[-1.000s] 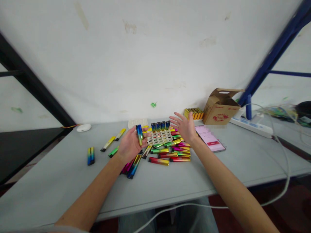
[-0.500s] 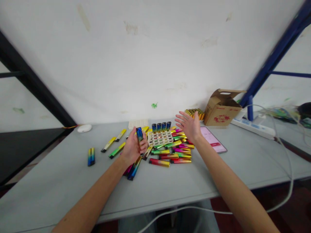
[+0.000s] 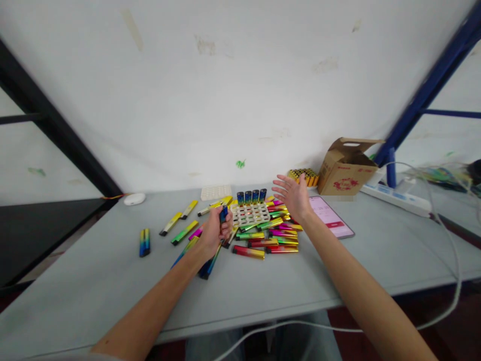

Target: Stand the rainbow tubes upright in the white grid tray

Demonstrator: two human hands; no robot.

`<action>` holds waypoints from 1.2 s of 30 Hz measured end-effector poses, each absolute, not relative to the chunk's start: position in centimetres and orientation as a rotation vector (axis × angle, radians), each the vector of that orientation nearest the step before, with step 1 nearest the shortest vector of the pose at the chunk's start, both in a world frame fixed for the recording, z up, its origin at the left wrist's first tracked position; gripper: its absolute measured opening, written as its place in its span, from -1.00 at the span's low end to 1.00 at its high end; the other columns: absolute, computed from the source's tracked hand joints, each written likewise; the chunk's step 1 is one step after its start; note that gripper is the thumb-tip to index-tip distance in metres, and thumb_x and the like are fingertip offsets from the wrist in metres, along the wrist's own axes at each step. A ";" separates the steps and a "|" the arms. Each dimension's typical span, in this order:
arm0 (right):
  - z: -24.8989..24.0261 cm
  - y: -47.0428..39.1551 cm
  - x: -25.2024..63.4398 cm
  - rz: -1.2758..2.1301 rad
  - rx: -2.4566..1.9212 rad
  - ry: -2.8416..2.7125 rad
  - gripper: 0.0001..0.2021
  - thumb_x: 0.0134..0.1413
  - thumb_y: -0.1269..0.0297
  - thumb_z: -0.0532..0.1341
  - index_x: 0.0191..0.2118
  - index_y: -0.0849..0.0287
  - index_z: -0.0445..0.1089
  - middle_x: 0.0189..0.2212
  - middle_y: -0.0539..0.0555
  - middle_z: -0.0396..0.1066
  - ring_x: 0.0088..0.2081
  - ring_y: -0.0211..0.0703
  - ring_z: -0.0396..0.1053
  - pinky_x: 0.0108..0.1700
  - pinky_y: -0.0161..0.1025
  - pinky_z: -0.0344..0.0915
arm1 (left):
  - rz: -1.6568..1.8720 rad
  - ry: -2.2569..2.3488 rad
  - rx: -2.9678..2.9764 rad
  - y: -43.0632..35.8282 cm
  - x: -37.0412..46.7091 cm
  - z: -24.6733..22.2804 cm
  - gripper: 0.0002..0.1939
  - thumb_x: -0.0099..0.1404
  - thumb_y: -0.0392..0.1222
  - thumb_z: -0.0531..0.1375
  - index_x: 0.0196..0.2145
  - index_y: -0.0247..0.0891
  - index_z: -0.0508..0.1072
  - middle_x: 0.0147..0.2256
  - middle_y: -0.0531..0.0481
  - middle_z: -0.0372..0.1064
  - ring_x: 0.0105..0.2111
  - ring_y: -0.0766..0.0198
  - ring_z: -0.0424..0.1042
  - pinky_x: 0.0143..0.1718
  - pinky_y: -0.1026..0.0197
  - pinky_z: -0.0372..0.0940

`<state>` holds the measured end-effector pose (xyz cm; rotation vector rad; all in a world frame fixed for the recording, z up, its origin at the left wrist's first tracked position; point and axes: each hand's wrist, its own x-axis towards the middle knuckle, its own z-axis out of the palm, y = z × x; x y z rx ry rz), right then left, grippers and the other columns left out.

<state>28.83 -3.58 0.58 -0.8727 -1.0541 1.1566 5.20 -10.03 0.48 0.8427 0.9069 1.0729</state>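
Observation:
My left hand (image 3: 218, 230) is closed around a shiny blue lighter (image 3: 224, 214), its dark end poking up above the fist. Just right of it lies a white tray with holes (image 3: 251, 214), and several blue lighters (image 3: 251, 197) stand upright along its back row. My right hand (image 3: 292, 195) is held over the right side of the pile, palm turned inward and fingers spread, holding nothing. Around and in front of the tray lie loose metallic lighters (image 3: 248, 251) in red, green, pink and yellow. Some blue ones (image 3: 210, 268) lie partly behind my left forearm.
Two blue-yellow lighters (image 3: 145, 242) lie apart at left, near a white oval case (image 3: 134, 199). A second white tray (image 3: 216, 192) rests by the wall. Rightward are a tablet (image 3: 332, 216), a block of orange lighters (image 3: 305, 177), a cardboard box (image 3: 340, 175), a power strip (image 3: 398, 199) and a cable (image 3: 456, 271).
My left hand has moved slightly right toward the tray, and its lighter now sits lower in the fist. My right hand keeps nearly the same pose. The whole view has shifted a little.

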 end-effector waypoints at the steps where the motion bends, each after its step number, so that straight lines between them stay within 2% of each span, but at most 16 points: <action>1: 0.7 -3.7 28.7 1.163 -0.865 -1.027 -0.26 0.08 -0.36 -0.29 -0.14 0.10 0.38 -0.15 0.20 0.49 -0.20 0.03 0.47 -0.23 -0.05 0.40 | 1.078 0.912 0.846 -10.0 5.2 0.4 -0.67 0.24 -0.02 -0.05 -0.60 -0.23 0.14 -0.68 0.21 -0.14 -0.75 0.48 -0.14 -0.76 0.44 -0.19; 10: 1.3 -4.3 28.0 1.268 -0.811 -0.886 -0.37 0.17 -0.27 -0.20 -0.22 0.09 0.41 -0.26 0.08 0.48 -0.31 -0.16 0.44 -0.32 -0.26 0.35 | 1.060 0.935 0.845 -9.6 5.1 0.5 -0.71 0.24 -0.05 -0.07 -0.57 -0.22 0.12 -0.68 0.22 -0.14 -0.75 0.48 -0.15 -0.78 0.45 -0.19; 16: 1.4 -4.6 27.9 1.284 -0.807 -0.879 -0.40 0.22 -0.20 -0.21 -0.23 0.10 0.42 -0.27 0.07 0.47 -0.32 -0.18 0.42 -0.31 -0.27 0.32 | 1.042 0.845 0.841 -9.8 4.8 0.5 -0.70 0.24 -0.01 -0.05 -0.55 -0.23 0.13 -0.65 0.21 -0.12 -0.74 0.48 -0.11 -0.76 0.46 -0.13; 25: 1.2 -4.5 28.0 1.260 -0.838 -0.942 -0.38 0.18 -0.25 -0.20 -0.20 0.10 0.41 -0.23 0.09 0.46 -0.28 -0.15 0.42 -0.28 -0.24 0.34 | 1.050 0.774 0.818 -10.4 5.0 1.4 -0.67 0.28 -0.01 -0.07 -0.54 -0.25 0.19 -0.64 0.16 -0.06 -0.70 0.44 -0.03 -0.73 0.42 -0.05; 30: 1.3 -4.5 28.0 1.249 -0.865 -0.969 -0.37 0.16 -0.27 -0.21 -0.19 0.09 0.40 -0.19 0.10 0.46 -0.25 -0.13 0.43 -0.25 -0.23 0.34 | 1.112 0.672 0.807 -10.4 4.6 1.4 -0.67 0.29 0.00 -0.05 -0.40 -0.30 0.33 -0.57 0.09 0.09 -0.62 0.38 0.15 -0.64 0.35 0.16; 33: 1.2 -4.4 28.1 1.246 -0.870 -0.977 -0.36 0.16 -0.27 -0.21 -0.18 0.10 0.40 -0.19 0.10 0.45 -0.25 -0.14 0.43 -0.25 -0.24 0.34 | 1.170 0.659 0.814 -10.1 4.5 1.4 -0.79 0.26 -0.13 0.06 -0.31 -0.32 0.37 -0.51 0.05 0.21 -0.54 0.36 0.26 -0.51 0.31 0.27; 36: 1.0 -4.2 28.0 1.222 -0.896 -1.015 -0.33 0.14 -0.29 -0.24 -0.17 0.10 0.39 -0.17 0.12 0.45 -0.23 -0.12 0.44 -0.22 -0.22 0.34 | 1.237 0.725 0.887 -9.9 4.5 1.3 -0.87 0.20 -0.19 0.20 -0.33 -0.30 0.35 -0.44 0.04 0.31 -0.48 0.36 0.34 -0.44 0.31 0.30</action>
